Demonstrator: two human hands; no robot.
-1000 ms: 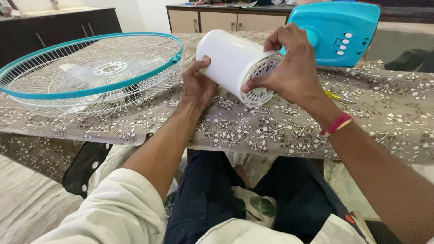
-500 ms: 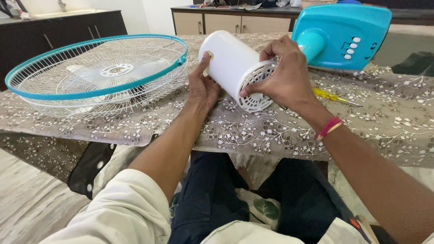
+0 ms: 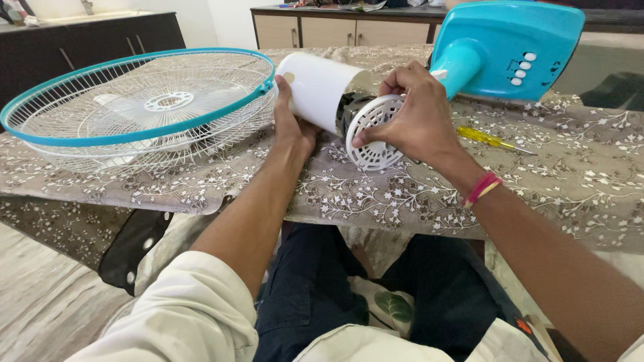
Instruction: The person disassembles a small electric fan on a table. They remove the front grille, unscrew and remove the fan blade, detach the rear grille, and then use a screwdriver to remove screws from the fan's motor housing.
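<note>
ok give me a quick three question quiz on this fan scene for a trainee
1. True or false: the vented cap is seated flush on the white housing.
2. Which hand grips the cap? A) left hand B) right hand
3. What yellow tool lies on the table beside the right wrist?

Key
1. False: a dark gap shows between them.
2. B
3. A screwdriver.

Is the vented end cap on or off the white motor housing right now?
Off. The vented cap, gripped by the right hand, stands apart from the white housing, which the left hand steadies; dark innards show in the gap.
</note>
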